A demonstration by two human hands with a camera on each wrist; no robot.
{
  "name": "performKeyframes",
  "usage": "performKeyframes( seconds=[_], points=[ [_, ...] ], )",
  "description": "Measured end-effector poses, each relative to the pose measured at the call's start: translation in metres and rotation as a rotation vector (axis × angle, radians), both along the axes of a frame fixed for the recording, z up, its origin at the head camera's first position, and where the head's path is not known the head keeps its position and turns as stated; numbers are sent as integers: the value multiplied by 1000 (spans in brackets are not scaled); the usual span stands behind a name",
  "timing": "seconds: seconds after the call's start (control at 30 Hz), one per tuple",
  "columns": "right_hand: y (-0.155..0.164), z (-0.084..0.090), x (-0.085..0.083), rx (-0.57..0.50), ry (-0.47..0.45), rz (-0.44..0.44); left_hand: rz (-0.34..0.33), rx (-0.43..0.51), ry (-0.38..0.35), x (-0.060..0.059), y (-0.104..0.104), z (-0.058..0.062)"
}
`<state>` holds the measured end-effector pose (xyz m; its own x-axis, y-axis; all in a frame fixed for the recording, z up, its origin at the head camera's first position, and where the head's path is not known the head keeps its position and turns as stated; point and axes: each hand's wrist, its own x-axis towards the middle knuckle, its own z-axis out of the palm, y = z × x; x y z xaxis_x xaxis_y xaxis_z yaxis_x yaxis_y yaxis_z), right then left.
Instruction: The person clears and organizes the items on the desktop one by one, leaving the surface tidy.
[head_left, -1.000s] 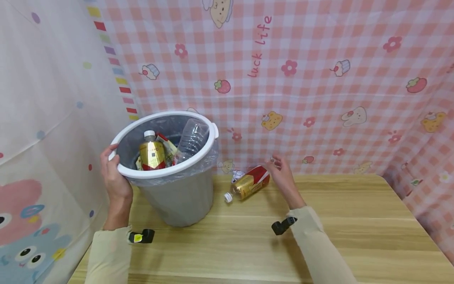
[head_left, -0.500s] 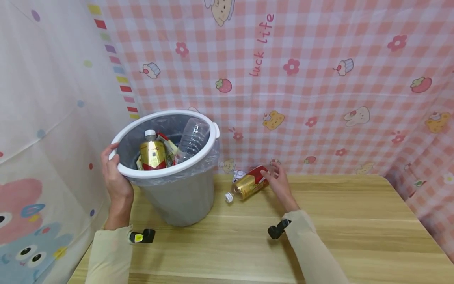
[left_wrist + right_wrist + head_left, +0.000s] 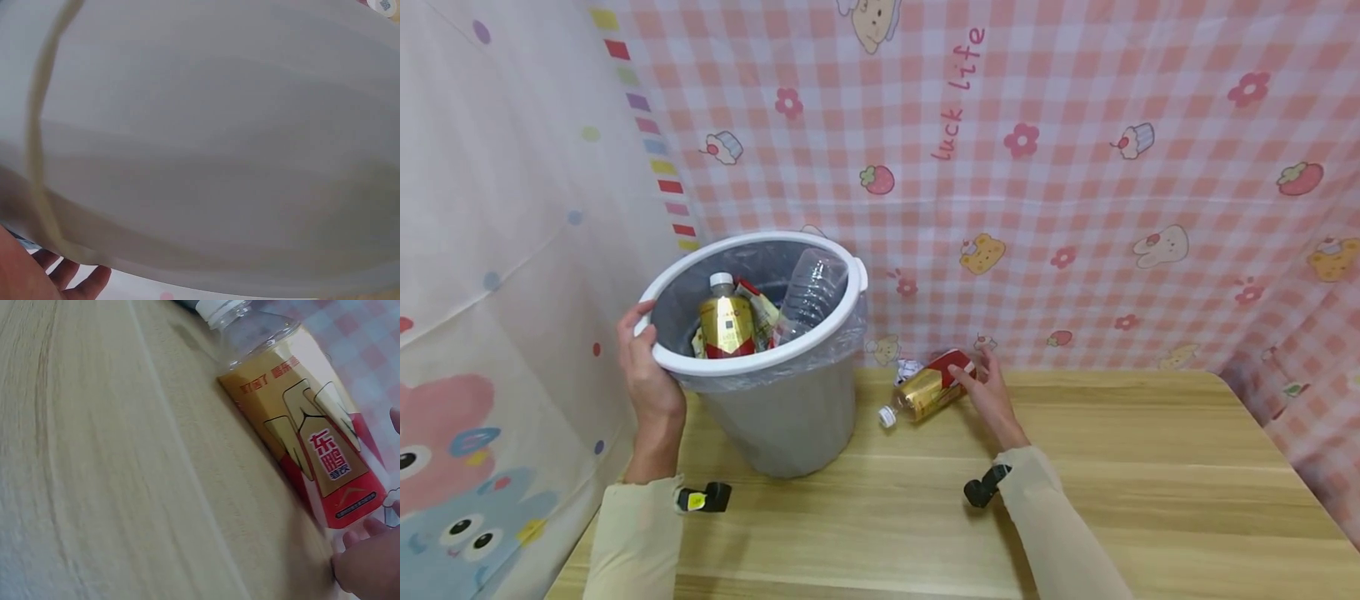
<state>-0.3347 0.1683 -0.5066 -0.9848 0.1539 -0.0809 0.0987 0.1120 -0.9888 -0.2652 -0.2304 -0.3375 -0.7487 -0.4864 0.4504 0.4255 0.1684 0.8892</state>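
Leftmost, the left hand (image 3: 651, 379) grips the bin (image 3: 775, 417) by its white rim, fingers curled over the edge. Inside stand two bottles (image 3: 726, 321). Further right, a bottle (image 3: 925, 389) lies on the table (image 3: 1150, 467); the right hand (image 3: 988, 392) touches its base, fingers seemingly spread, not yet closed.

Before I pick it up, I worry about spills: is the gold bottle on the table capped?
Capped. The gold bottle lies on its side on the table, white cap on its neck, with no liquid spilled around it.
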Motion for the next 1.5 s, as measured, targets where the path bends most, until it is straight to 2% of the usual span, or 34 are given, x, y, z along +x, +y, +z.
performKeyframes(
  seconds=[0.2, 0.5, 1.1, 1.5],
  points=[
    [-3, -4, 2, -7, -16, 3, -7, -2, -10, 0, 1, -1],
    [-8, -11, 1, -29, 11, -9, -11, 0, 4, -1, 2, -2],
    [-12, -13, 2, -70, 33, -53, -5, -21, 1, -2, 2, 2],
    [-14, -13, 6, -77, 88, 7, 4, -24, -14, 0, 0, 0]
  ],
)
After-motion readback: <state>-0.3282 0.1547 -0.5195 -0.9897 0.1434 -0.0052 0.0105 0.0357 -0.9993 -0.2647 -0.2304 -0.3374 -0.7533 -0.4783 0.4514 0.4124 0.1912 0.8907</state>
